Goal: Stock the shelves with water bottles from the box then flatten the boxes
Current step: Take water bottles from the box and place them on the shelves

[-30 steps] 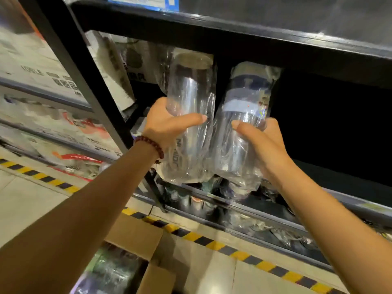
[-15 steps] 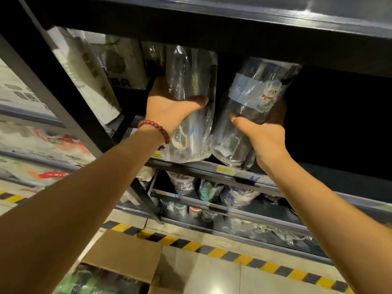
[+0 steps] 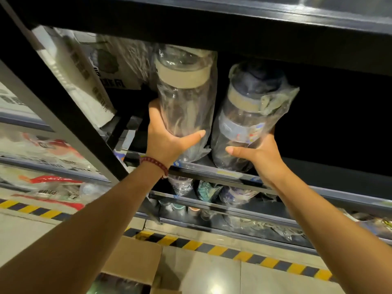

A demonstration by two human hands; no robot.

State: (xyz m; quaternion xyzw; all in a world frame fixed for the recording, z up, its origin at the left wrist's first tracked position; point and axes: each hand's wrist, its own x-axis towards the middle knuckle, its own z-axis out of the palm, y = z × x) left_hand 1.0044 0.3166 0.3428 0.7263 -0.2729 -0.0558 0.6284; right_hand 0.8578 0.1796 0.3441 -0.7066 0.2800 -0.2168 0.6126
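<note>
1. The shelf frame [image 3: 191, 24] is seen in black, with a grey upright at the left.
2. A cream band is carried by the clear left bottle [image 3: 186, 96], which is wrapped in clear plastic.
3. A dark navy cap, a beige collar and a grey-blue label with small coloured marks are shown on the right bottle [image 3: 244, 128].
4. A dark red beaded bracelet [image 3: 156, 164] is worn at the left wrist.
5. The pale floor [image 3: 212, 272] is crossed by yellow-and-black striped tape [image 3: 233, 251].
6. The box [image 3: 131, 264] is plain brown cardboard.
</note>
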